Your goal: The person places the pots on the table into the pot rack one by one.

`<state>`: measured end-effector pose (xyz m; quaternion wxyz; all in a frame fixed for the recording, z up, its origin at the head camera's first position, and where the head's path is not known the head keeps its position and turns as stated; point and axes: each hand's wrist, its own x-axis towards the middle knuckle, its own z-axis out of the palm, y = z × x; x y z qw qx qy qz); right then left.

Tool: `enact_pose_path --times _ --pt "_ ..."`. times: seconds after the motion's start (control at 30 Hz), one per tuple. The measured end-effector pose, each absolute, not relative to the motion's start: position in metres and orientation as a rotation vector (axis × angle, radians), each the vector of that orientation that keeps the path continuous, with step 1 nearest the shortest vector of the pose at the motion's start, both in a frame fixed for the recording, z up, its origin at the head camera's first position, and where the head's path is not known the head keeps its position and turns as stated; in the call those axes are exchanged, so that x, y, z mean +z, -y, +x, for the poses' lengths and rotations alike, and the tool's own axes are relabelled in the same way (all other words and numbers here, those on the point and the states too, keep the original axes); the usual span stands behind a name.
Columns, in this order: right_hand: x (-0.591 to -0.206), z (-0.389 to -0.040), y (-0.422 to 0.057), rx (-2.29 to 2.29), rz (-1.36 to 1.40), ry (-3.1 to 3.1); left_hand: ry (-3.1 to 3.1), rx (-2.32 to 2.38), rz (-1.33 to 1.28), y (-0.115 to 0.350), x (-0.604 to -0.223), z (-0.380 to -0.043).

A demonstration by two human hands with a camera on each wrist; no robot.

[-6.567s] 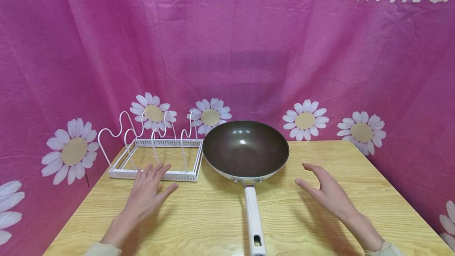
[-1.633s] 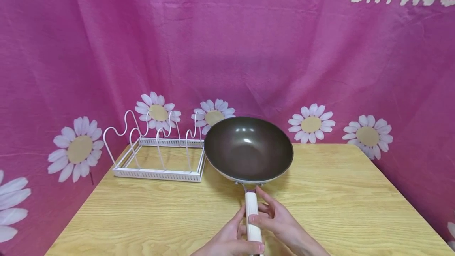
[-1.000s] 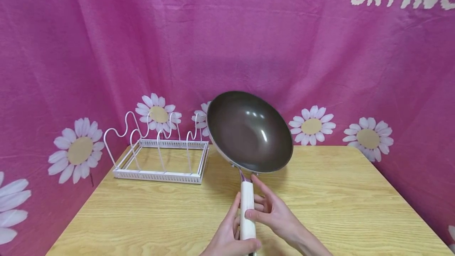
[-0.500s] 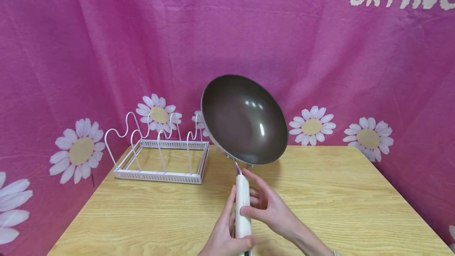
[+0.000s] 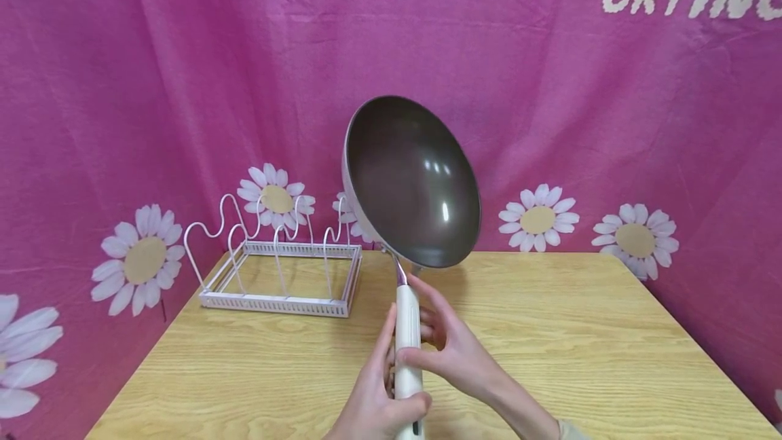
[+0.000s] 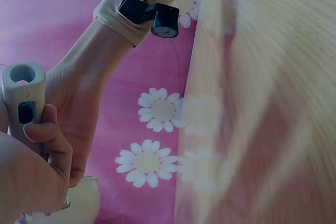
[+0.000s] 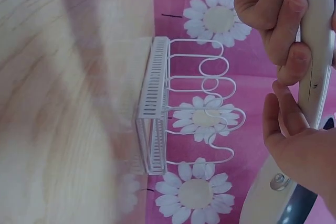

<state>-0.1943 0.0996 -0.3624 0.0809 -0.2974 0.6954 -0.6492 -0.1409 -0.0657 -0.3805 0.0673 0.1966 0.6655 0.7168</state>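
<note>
In the head view a wok [image 5: 409, 182] with a dark inside and pale outside hangs above the table, its bowl tilted up and facing right. Its white handle [image 5: 408, 331] points down toward me. My left hand [image 5: 375, 386] grips the lower end of the handle, thumb across the front. Higher up, my right hand [image 5: 455, 352] holds the handle from the right, thumb on the front and forefinger reaching toward the metal neck. The right wrist view shows curled fingers [image 7: 294, 30] round the handle [image 7: 317, 51].
A white wire pan rack [image 5: 275, 304] with upright wavy dividers stands on the wooden table [image 5: 550, 358] at the left, near the back edge. A pink curtain [image 5: 550, 87] with printed daisies hangs behind and at both sides.
Both hands, first apart and off the wok, have come onto its handle. The wok has risen from the table, tilted upright and shifted left. The rack stays in place.
</note>
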Motion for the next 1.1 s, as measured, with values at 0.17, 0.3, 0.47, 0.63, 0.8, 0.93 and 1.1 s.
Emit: enact_pose_path --times 0.17,0.3,0.47,0.63,0.8,0.93,1.1 --pt "-0.356 -0.195 -0.091 -1.945 -0.919 -2.092 -2.076 2.134 0.564 0.07 -0.376 -0.14" --pt "-0.353 -0.195 -0.086 -1.954 -0.943 -2.074 -2.087 2.124 0.574 0.074 -0.374 -0.139" --pt "-0.351 -0.198 -0.08 -1.955 -0.973 -2.047 -2.141 2.103 0.573 0.078 -0.372 -0.139" --pt "-0.35 -0.2 -0.072 -1.951 -1.016 -2.039 -2.221 2.101 0.571 0.082 -0.37 -0.138" --pt "-0.349 -0.204 -0.062 -1.975 -1.103 -1.997 -2.294 2.079 0.555 0.089 -0.368 -0.137" --pt "-0.347 -0.208 -0.053 -1.969 -1.159 -1.963 -2.391 2.035 0.525 0.097 -0.364 -0.136" --pt "-0.342 -0.212 -0.044 -1.917 -1.176 -1.992 -2.54 1.952 0.452 0.105 -0.358 -0.133"
